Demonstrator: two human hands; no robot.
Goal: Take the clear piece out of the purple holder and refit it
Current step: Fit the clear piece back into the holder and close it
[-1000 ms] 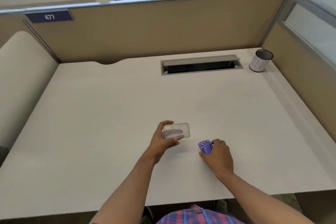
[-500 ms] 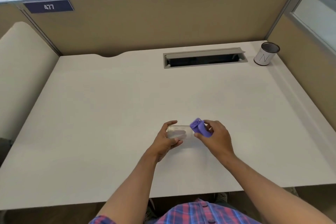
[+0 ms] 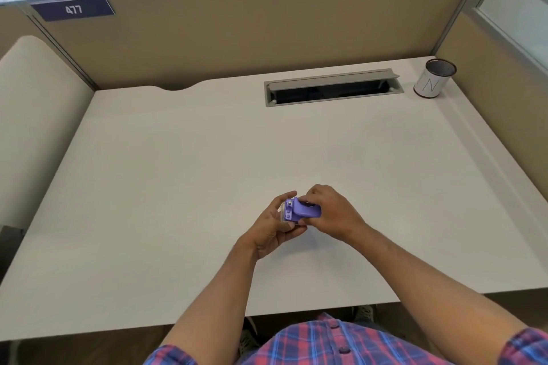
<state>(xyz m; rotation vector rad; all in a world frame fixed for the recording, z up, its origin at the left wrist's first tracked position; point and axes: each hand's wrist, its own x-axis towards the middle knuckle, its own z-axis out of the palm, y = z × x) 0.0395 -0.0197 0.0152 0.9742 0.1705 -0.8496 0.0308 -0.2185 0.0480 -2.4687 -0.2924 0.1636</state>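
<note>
Refitting: left hand point(image 3: 271, 227) grips clear piece point(image 3: 283, 212); right hand point(image 3: 327, 212) grips purple holder point(image 3: 302, 211). Next, likely: press home squarely.

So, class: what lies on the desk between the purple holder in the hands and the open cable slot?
Nothing: the head view shows bare desk between purple holder and cable slot.

Above the near middle of the white table point(image 3: 178, 187), the left hand point(image 3: 271, 228) cups the clear piece point(image 3: 283, 212) while the right hand point(image 3: 329, 212) presses the purple holder point(image 3: 301, 210) against it. A cup point(image 3: 431, 78) stands at the far right corner, beside a grey cable hatch point(image 3: 333, 87)
</note>
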